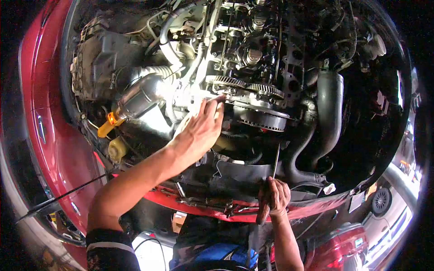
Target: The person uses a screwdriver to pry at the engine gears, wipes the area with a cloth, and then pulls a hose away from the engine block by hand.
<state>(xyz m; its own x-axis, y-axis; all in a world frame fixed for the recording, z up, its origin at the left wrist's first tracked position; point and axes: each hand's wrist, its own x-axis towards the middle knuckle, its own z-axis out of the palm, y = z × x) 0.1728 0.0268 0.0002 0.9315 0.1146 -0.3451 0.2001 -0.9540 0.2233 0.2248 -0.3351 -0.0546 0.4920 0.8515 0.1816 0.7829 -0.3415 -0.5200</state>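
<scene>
My left hand (pixel 205 122) reaches into the engine bay with its fingers bent and close together. Its fingertips are at the engine's front edge, beside the left camshaft gear (pixel 228 81); what they pinch, if anything, is hidden. To the right sits a second camshaft gear (pixel 266 89), with a toothed pulley (pixel 264 119) below both. Lower down, my right hand (pixel 275 195) is closed around the handle of what looks like a screwdriver (pixel 276 160). Its thin metal shaft points up toward the underside of the pulley. Whether the tip touches anything is too dark to tell.
A lit work lamp (pixel 140 97) with a yellow handle lies left of my left arm. Black hoses (pixel 330 108) run down the right side. The red front edge (pixel 203 210) of the car crosses below my hands. A red fender (pixel 52 122) stands left.
</scene>
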